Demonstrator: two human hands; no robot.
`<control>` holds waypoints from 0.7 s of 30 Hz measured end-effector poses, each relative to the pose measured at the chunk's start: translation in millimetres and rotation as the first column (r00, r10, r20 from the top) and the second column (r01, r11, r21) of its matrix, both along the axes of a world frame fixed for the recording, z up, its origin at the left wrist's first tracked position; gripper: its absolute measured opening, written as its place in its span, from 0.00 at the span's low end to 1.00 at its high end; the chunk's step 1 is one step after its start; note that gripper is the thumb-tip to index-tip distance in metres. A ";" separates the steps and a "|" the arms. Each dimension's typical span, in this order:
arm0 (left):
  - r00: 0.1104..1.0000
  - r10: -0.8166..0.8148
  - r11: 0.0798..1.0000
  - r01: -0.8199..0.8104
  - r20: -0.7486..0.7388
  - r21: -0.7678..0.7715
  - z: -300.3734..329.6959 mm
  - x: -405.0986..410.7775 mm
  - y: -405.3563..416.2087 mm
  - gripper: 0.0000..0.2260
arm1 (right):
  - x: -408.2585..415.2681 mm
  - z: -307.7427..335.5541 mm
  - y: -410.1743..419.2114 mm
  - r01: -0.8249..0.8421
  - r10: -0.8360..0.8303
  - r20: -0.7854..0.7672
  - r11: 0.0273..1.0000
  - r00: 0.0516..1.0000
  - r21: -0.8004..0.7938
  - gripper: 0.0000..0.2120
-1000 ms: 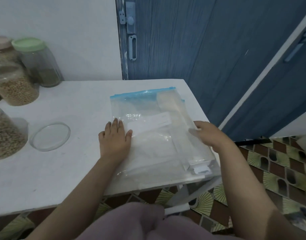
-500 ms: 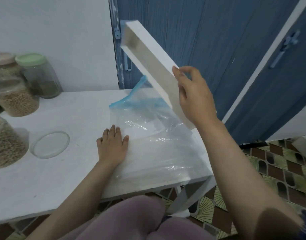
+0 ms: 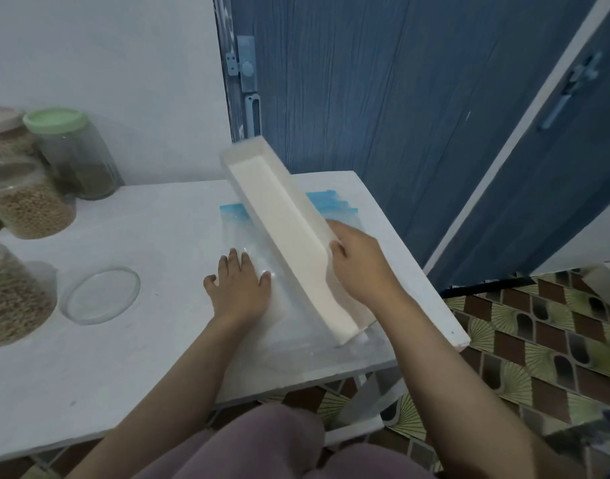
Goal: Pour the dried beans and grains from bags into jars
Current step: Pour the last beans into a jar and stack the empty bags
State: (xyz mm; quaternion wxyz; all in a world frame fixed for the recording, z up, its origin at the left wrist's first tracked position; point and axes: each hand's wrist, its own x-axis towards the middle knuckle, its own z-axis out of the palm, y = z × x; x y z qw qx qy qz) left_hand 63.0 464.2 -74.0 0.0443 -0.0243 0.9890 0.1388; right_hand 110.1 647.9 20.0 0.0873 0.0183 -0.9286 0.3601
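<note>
On white table (image 3: 124, 340), left hand (image 3: 239, 288) presses flat on bags (image 3: 296, 326); right hand (image 3: 360, 267) grips long white tray (image 3: 289, 236)

The desk (image 3: 131, 340) is white. At its centre lies a clear bag (image 3: 289, 326) with a light blue strip at its twelve o'clock edge, and over it a long cream-white tray (image 3: 289, 243). At nine o'clock stand clear jars of tan and brown grains; one jar (image 3: 72, 157) has a pale green lid. At three o'clock, the floor (image 3: 545, 347) shows brown tiles with yellow-green fan patterns. The door (image 3: 383, 98) is streaked blue.
</note>
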 end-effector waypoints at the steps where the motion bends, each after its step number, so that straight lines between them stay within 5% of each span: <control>1: 1.000 0.004 1.000 -0.004 -0.003 -0.004 -1.1 0.3 0.7 0.28 | -4.8 -11.4 1.4 0.015 -0.019 0.080 0.999 0.997 0.048 0.21; 5: 1.000 0.010 0.997 -0.011 -0.020 -0.073 -7.2 1.6 2.5 0.28 | -16.4 -42.9 6.5 0.117 -0.189 0.270 0.958 0.944 0.261 0.17; 14: 0.999 0.018 0.997 -0.020 -0.035 -0.080 -8.0 2.9 1.9 0.28 | -18.4 -51.6 23.8 0.213 -0.321 0.218 0.888 0.921 0.407 0.25; 21: 1.000 0.025 0.985 -0.028 0.019 0.170 6.3 1.9 -7.5 0.26 | -15.6 -43.1 17.4 0.208 -0.323 0.169 0.850 0.931 0.484 0.29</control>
